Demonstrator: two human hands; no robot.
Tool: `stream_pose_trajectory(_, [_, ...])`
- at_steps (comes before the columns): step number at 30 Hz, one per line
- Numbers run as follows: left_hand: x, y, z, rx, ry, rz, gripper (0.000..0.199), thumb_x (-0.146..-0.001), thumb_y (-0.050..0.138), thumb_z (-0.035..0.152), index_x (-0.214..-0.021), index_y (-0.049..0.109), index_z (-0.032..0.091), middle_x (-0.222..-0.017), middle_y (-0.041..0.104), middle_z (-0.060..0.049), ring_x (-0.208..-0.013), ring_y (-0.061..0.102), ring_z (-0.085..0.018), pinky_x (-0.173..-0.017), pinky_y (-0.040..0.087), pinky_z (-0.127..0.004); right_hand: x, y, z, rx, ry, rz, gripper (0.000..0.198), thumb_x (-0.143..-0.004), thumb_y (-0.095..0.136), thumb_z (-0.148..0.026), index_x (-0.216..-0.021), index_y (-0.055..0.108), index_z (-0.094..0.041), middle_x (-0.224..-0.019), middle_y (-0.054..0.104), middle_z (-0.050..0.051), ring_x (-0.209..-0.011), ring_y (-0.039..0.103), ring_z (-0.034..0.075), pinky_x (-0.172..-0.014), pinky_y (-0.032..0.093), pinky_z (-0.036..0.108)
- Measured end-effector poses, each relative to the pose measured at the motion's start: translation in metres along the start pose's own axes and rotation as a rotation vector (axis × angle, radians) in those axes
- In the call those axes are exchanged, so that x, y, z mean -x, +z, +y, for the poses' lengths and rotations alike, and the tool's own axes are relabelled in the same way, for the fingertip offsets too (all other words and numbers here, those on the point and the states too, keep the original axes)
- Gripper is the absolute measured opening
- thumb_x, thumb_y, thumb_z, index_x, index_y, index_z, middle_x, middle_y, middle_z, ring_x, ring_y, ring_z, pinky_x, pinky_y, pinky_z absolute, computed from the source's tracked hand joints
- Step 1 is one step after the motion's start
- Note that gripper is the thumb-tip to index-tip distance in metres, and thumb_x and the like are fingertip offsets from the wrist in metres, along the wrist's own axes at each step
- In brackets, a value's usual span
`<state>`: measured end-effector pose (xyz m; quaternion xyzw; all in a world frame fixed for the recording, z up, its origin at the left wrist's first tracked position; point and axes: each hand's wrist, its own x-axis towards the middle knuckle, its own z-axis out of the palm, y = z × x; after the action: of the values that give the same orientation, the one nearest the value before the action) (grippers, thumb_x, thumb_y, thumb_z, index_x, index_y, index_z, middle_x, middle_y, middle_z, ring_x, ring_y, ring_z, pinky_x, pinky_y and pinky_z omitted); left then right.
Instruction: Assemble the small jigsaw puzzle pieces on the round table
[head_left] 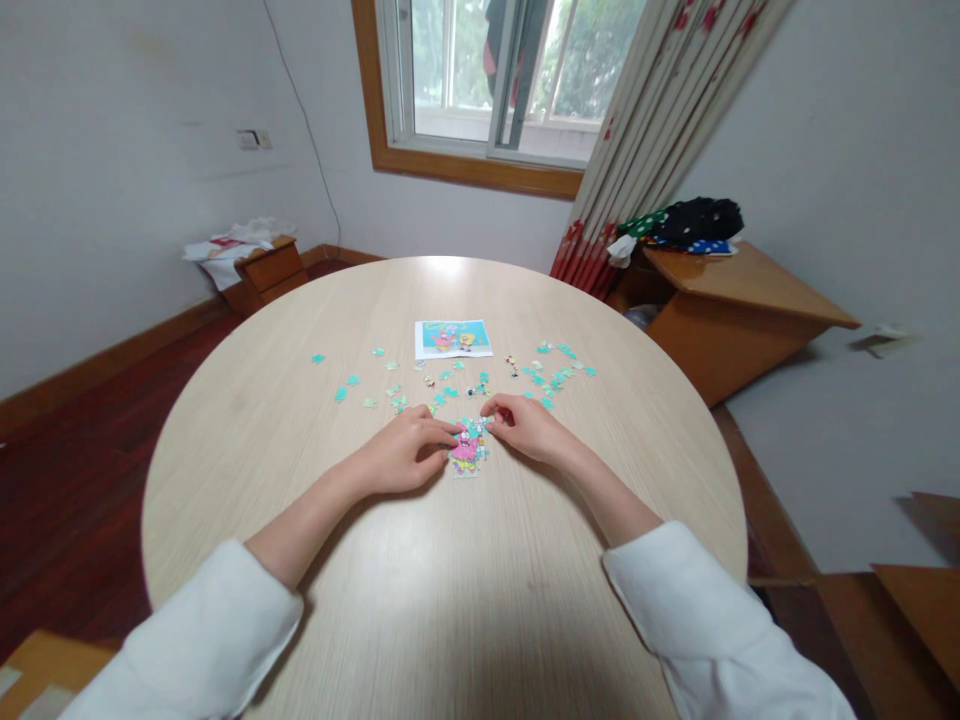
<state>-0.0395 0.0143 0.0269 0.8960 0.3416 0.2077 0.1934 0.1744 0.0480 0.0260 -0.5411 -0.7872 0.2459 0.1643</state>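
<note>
A partly joined jigsaw puzzle (465,455) with a pink cartoon figure lies flat on the table in front of me. My left hand (411,448) rests at its left side, palm down, with the fingers stretched out and their tips touching its edge. At the upper right of the joined part, my right hand (517,425) has thumb and forefinger pinched on a small puzzle piece (481,424). That piece touches or overlaps the joined part; I cannot tell which. Loose puzzle pieces (556,380), mostly turquoise, are scattered beyond both hands.
A printed reference picture (453,340) lies farther back on the round wooden table (450,600). To the right, clothes (697,222) sit on a wooden cabinet (742,285) by the curtain (637,130). Another small wooden piece of furniture (271,270) stands at the left wall.
</note>
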Motion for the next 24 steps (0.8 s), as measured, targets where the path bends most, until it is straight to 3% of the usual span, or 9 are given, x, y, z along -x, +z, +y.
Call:
stream_pose_trajectory(3, [-0.001, 0.000, -0.011, -0.003, -0.069, 0.201, 0.024, -0.083, 0.044, 0.024, -0.087, 0.067, 0.018, -0.090, 0.070, -0.005, -0.081, 0.055, -0.017, -0.078, 0.043, -0.032, 0.000, 0.001, 0.002, -0.013, -0.010, 0.009, 0.013, -0.076, 0.057, -0.017, -0.087, 0.065, -0.018, -0.065, 0.058, -0.002, -0.060, 0.048, 0.010, -0.061, 0.032, 0.023])
stream_pose_trajectory(6, [-0.004, -0.010, -0.040, -0.079, -0.282, 0.467, 0.027, -0.084, 0.043, 0.030, -0.083, 0.066, 0.016, -0.084, 0.068, -0.007, -0.077, 0.056, -0.016, -0.075, 0.044, -0.030, 0.000, 0.001, 0.002, -0.023, -0.017, 0.003, 0.013, -0.076, 0.056, -0.016, -0.087, 0.064, -0.017, -0.064, 0.057, -0.002, -0.059, 0.048, 0.010, -0.061, 0.032, 0.023])
stream_pose_trajectory(8, [-0.006, -0.022, -0.067, -0.134, -0.443, 0.552, 0.029, -0.083, 0.042, 0.029, -0.087, 0.066, 0.014, -0.088, 0.068, -0.008, -0.074, 0.057, -0.016, -0.074, 0.045, -0.030, 0.000, 0.001, 0.001, -0.027, -0.012, -0.005, 0.013, -0.076, 0.056, -0.016, -0.087, 0.064, -0.017, -0.064, 0.057, -0.002, -0.059, 0.048, 0.010, -0.061, 0.032, 0.023])
stream_pose_trajectory(10, [-0.008, -0.036, -0.096, -0.186, -0.538, 0.561, 0.031, -0.082, 0.040, 0.025, -0.093, 0.066, 0.013, -0.096, 0.068, -0.010, -0.080, 0.058, -0.017, -0.078, 0.045, -0.030, 0.000, 0.000, 0.001, -0.031, -0.012, -0.006, 0.014, -0.076, 0.056, -0.016, -0.087, 0.064, -0.017, -0.065, 0.057, -0.002, -0.059, 0.048, 0.010, -0.061, 0.032, 0.023])
stream_pose_trajectory(14, [-0.013, -0.056, -0.140, -0.298, -0.546, 0.383, 0.033, -0.079, 0.041, 0.022, -0.099, 0.066, 0.014, -0.105, 0.066, -0.011, -0.094, 0.057, -0.021, -0.085, 0.043, -0.031, -0.001, 0.001, 0.002, -0.036, -0.014, -0.008, 0.014, -0.076, 0.055, -0.015, -0.087, 0.064, -0.017, -0.065, 0.057, -0.002, -0.059, 0.048, 0.010, -0.060, 0.032, 0.022])
stream_pose_trajectory(18, [-0.021, -0.066, -0.158, -0.385, -0.469, 0.136, 0.030, -0.075, 0.046, 0.025, -0.096, 0.067, 0.016, -0.096, 0.066, -0.009, -0.090, 0.056, -0.020, -0.081, 0.043, -0.028, -0.001, 0.001, 0.004, -0.047, -0.023, -0.008, 0.014, -0.076, 0.055, -0.016, -0.087, 0.064, -0.017, -0.065, 0.056, -0.002, -0.058, 0.047, 0.010, -0.060, 0.032, 0.022])
stream_pose_trajectory(24, [-0.035, -0.069, -0.164, -0.454, -0.556, 0.062, 0.032, -0.074, 0.050, 0.026, -0.097, 0.069, 0.013, -0.091, 0.066, -0.011, -0.082, 0.057, -0.019, -0.076, 0.043, -0.026, 0.000, 0.001, 0.003, -0.050, -0.025, -0.005, 0.014, -0.076, 0.055, -0.015, -0.086, 0.064, -0.017, -0.064, 0.056, -0.001, -0.057, 0.046, 0.010, -0.059, 0.031, 0.023])
